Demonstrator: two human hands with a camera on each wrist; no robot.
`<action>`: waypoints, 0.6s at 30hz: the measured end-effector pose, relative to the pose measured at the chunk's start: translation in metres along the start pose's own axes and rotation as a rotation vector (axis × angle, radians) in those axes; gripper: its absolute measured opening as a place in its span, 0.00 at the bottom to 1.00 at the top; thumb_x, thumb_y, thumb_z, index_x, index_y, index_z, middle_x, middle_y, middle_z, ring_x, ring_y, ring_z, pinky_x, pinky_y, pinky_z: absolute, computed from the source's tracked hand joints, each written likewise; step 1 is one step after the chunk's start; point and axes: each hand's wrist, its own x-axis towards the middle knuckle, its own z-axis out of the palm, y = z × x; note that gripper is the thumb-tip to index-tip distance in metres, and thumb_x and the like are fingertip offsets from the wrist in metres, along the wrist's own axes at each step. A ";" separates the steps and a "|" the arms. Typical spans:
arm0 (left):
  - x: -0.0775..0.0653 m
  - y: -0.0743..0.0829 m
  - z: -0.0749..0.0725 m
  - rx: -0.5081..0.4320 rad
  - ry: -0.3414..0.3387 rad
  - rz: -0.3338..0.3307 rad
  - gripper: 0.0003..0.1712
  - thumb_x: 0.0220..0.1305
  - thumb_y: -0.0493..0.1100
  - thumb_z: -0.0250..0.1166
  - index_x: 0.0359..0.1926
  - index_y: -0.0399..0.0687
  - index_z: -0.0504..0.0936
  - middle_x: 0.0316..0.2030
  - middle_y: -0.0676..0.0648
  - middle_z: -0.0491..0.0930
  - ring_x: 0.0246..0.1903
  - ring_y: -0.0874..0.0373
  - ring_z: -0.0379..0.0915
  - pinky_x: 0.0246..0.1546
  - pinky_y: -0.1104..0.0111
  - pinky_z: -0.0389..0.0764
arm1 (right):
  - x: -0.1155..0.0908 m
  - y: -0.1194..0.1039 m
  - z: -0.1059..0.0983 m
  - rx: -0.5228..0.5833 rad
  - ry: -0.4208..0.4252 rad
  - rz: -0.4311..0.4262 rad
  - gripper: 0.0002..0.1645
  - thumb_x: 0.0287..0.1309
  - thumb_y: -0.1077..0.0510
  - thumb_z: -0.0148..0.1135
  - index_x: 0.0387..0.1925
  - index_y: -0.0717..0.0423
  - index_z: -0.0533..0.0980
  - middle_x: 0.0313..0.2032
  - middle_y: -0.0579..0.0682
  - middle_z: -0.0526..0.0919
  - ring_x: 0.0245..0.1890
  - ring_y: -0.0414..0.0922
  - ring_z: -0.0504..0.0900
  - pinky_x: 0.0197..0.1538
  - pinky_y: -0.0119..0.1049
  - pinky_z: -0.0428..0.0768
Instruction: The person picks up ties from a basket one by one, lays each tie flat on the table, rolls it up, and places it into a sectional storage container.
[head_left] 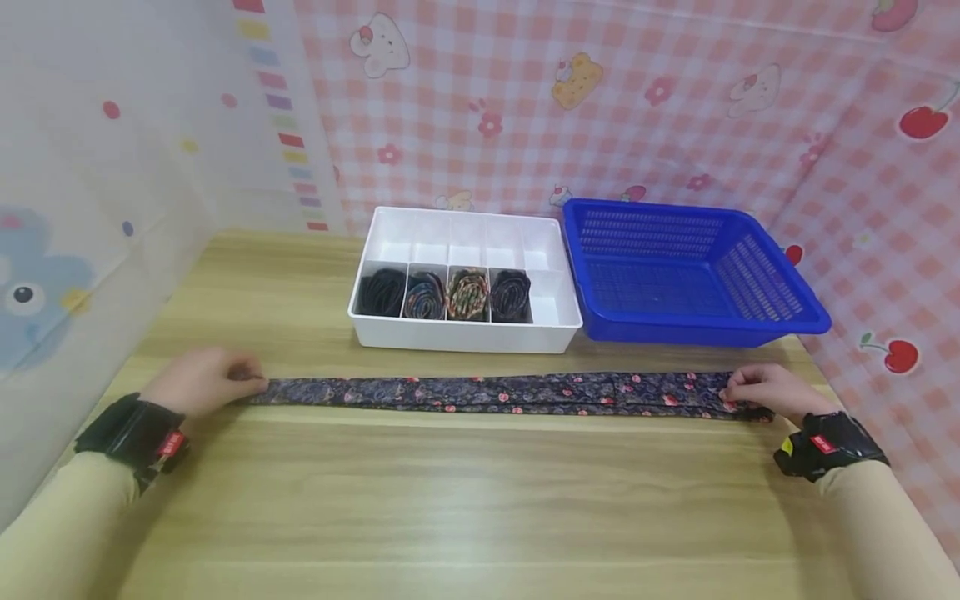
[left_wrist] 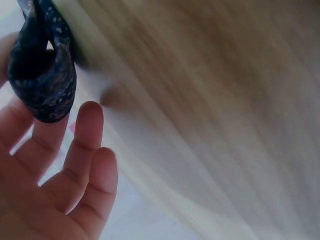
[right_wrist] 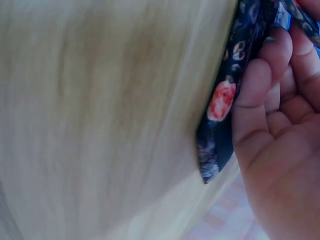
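A dark necktie [head_left: 465, 394] with a red and pink floral print lies stretched left to right across the table, in layers. At its left end, my left hand [head_left: 206, 382] holds the tie; the left wrist view shows that end as a rounded loop [left_wrist: 42, 85] between thumb and fingers. My right hand [head_left: 772, 390] pinches the tie near its right end. In the right wrist view, a pointed tip [right_wrist: 212, 155] extends past the fingers, and another layer is held at the upper right, partly cut off by the frame.
Behind the tie stands a white divided box [head_left: 465, 336], its front row holding several rolled ties [head_left: 468, 296] in separate compartments. A blue plastic basket [head_left: 705, 327] sits to its right. Patterned cloth [head_left: 495, 83] hangs at the back and sides of the wooden table [head_left: 465, 500].
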 end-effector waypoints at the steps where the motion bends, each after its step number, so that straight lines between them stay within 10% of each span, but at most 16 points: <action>1: 0.001 -0.001 0.001 -0.002 0.009 0.000 0.09 0.59 0.50 0.69 0.29 0.53 0.81 0.26 0.56 0.80 0.27 0.59 0.73 0.31 0.57 0.76 | 0.001 0.000 0.001 -0.019 0.007 0.006 0.11 0.62 0.58 0.61 0.29 0.62 0.74 0.27 0.46 0.79 0.22 0.37 0.68 0.24 0.34 0.71; 6: -0.001 -0.001 0.001 -0.025 0.036 -0.077 0.23 0.61 0.58 0.66 0.39 0.42 0.82 0.34 0.44 0.83 0.34 0.48 0.78 0.36 0.50 0.78 | 0.001 -0.002 0.008 -0.127 0.051 -0.013 0.12 0.61 0.56 0.62 0.30 0.60 0.71 0.25 0.48 0.78 0.21 0.39 0.70 0.21 0.35 0.72; 11: -0.008 -0.002 -0.002 -0.100 -0.010 -0.181 0.35 0.64 0.64 0.59 0.51 0.36 0.78 0.35 0.40 0.83 0.30 0.49 0.79 0.32 0.51 0.79 | -0.014 -0.020 0.017 -0.285 0.269 -0.075 0.17 0.65 0.51 0.58 0.26 0.57 0.70 0.18 0.44 0.70 0.16 0.40 0.67 0.19 0.35 0.67; 14: -0.009 -0.005 -0.001 -0.145 -0.022 -0.183 0.31 0.66 0.60 0.59 0.54 0.37 0.76 0.31 0.45 0.81 0.24 0.56 0.74 0.25 0.59 0.76 | -0.017 -0.052 0.030 -0.407 0.373 -0.154 0.23 0.65 0.48 0.58 0.17 0.52 0.68 0.13 0.42 0.65 0.13 0.40 0.64 0.20 0.34 0.62; 18: -0.009 -0.006 0.000 -0.210 0.014 -0.182 0.26 0.67 0.51 0.61 0.57 0.36 0.74 0.28 0.46 0.77 0.20 0.56 0.69 0.20 0.63 0.71 | -0.004 -0.118 0.063 -0.425 0.300 -0.297 0.24 0.64 0.48 0.61 0.14 0.47 0.67 0.12 0.39 0.65 0.13 0.38 0.64 0.21 0.33 0.62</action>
